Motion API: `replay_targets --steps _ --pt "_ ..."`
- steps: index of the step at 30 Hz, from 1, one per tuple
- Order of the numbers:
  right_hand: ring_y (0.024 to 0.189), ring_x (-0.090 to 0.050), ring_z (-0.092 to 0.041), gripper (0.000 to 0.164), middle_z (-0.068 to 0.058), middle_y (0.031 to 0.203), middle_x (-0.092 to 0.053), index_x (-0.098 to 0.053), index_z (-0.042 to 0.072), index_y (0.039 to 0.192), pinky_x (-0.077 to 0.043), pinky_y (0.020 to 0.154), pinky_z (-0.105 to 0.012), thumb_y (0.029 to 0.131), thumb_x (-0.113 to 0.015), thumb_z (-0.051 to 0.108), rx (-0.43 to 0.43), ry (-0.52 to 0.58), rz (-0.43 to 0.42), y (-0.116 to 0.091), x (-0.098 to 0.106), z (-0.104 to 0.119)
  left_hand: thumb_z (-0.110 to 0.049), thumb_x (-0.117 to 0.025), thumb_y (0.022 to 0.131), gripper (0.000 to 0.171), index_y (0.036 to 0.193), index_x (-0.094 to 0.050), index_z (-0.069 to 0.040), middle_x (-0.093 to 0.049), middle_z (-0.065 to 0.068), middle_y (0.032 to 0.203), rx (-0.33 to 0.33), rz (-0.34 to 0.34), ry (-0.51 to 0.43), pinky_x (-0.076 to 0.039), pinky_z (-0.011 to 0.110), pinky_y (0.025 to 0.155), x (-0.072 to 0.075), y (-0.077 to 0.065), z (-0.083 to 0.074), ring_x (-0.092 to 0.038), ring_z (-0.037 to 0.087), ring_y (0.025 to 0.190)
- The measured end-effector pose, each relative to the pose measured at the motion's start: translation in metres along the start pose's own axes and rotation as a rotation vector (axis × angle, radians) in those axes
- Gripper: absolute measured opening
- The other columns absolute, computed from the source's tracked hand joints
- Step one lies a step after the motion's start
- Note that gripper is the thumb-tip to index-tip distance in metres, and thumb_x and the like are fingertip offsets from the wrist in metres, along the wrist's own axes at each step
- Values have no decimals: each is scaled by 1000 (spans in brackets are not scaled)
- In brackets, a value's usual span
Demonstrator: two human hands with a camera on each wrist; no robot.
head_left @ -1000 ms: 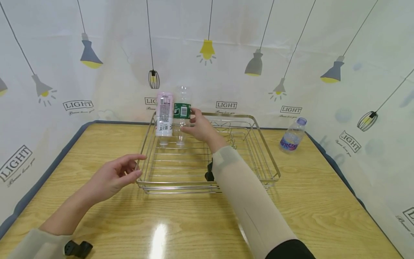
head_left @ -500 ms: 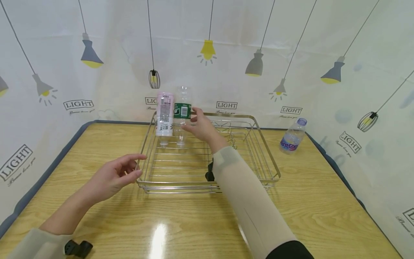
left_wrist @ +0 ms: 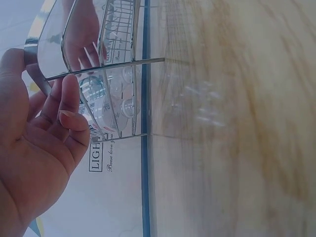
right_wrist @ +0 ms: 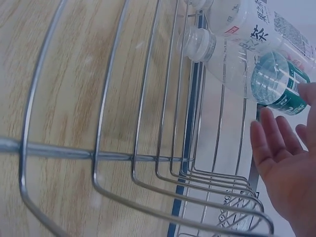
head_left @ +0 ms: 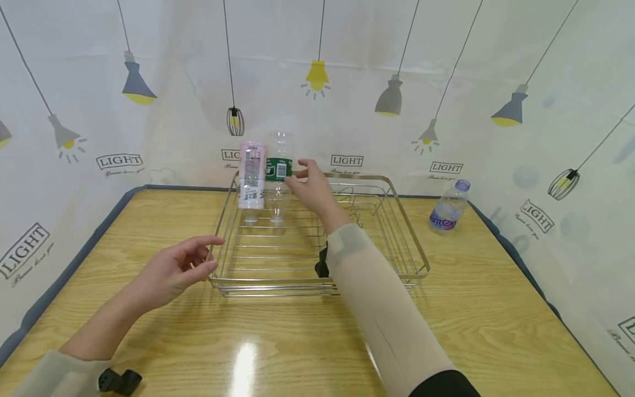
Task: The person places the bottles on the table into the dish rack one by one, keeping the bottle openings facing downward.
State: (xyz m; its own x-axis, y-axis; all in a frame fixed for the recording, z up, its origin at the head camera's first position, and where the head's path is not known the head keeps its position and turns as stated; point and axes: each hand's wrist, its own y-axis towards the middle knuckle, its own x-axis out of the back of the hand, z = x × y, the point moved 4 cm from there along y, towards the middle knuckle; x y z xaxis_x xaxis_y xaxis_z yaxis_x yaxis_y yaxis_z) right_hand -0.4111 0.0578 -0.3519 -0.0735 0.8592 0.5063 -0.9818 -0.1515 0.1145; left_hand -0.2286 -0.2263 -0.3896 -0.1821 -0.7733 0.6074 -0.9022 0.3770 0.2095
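A silver wire dish rack (head_left: 278,280) stands on the table. My left hand (head_left: 166,275) holds its left front corner, fingertips and thumb at the rim (left_wrist: 31,49). At the rack's back left, two clear plastic bottles stand neck down, side by side. One bottle has a pink and white label (head_left: 252,171); the other bottle has a green label (head_left: 279,169). Just right of the green-labelled bottle is my right hand (head_left: 313,190), fingers apart and holding nothing. In the right wrist view its thumb reaches close to the green label (right_wrist: 286,96).
A small water bottle (head_left: 448,208) with a purple cap stands right of the rack on the wooden table (head_left: 278,342). Behind the table hangs a white cloth (head_left: 357,127) printed with lamps. Thin wire dividers (head_left: 354,212) rise inside the rack's back right.
My right hand has moved slightly up and right, its fingers parting from the green-labelled bottle. My left hand and both bottles in the rack have stayed put.
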Motion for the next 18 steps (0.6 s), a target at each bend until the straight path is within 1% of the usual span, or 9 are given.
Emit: replay_targets --steps 2,5,9,13,16,18 --pt "132 -66 -31 66 -13 153 -61 -37 17 168 -60 106 -47 111 -65 36 13 15 -34 0 2 1 -14 -68 110 44 153 -61 -8 -66 3 98 2 -1 2 -51 27 62 0 0 0 -61 11 76" --pt "130 -68 -29 62 -10 145 -64 -40 16 166 -61 104 -44 112 -64 34 40 55 -77 2 3 3 -15 -68 110 44 153 -60 -8 -65 3 99 7 1 5 -50 27 62 0 0 2 -61 11 76" --pt "127 -68 -26 60 -7 139 -65 -44 15 164 -62 101 -43 111 -65 34 82 114 -105 3 3 10 -14 -68 110 44 153 -60 -8 -65 4 99 12 4 -3 -50 27 62 1 0 3 -61 12 76" --pt "114 -67 -20 56 -5 136 -67 -48 15 161 -61 93 -39 111 -65 33 121 164 -133 2 6 22 -13 -69 109 45 153 -60 -8 -65 4 98 10 3 -16 -51 27 62 1 1 4 -61 13 76" --pt "110 -66 -20 51 -5 133 -67 -51 14 157 -61 94 -40 110 -65 28 161 249 -148 -3 13 36 -13 -70 109 44 152 -61 -8 -65 4 98 4 1 -18 -51 27 62 1 2 4 -60 13 76" --pt "111 -68 -26 48 -7 131 -67 -54 12 154 -61 99 -46 110 -66 24 194 334 -147 -7 20 47 -13 -70 109 44 152 -61 -8 -65 4 98 1 0 -22 -51 27 62 1 2 4 -60 13 75"
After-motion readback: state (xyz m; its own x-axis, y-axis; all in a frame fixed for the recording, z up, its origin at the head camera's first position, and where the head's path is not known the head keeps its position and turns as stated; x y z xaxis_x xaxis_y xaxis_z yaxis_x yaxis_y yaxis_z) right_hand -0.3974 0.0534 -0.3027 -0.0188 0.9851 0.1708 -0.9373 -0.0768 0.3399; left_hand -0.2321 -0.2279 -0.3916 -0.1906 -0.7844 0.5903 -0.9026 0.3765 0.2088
